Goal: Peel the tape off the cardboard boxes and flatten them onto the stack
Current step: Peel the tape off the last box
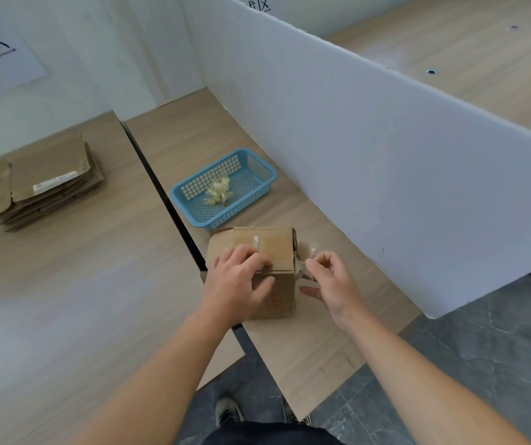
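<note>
Box [281, 297]: upright at the table's 6 o'clock edge.
Tape [304, 252]: lifted at the box's 3 o'clock side.
Left hand [238, 284]: our fingers curl over the top, gripping the box.
Right hand [331, 281]: pinches the tape; we should pull low and steady.
Stack [49, 175]: 10 o'clock.

tabletop [65, 300]: box [278, 295], basket [235, 216], cardboard stack [49, 175]

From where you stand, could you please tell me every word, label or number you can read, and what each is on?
"区", after a character cut off by the frame: paper sign on the left wall.
"区", after another cut-off character: second sign at the picture's top edge.
The white label on the flattened cardboard stack: too small to read.
The red mark on the box front: blurred, unreadable.
</note>
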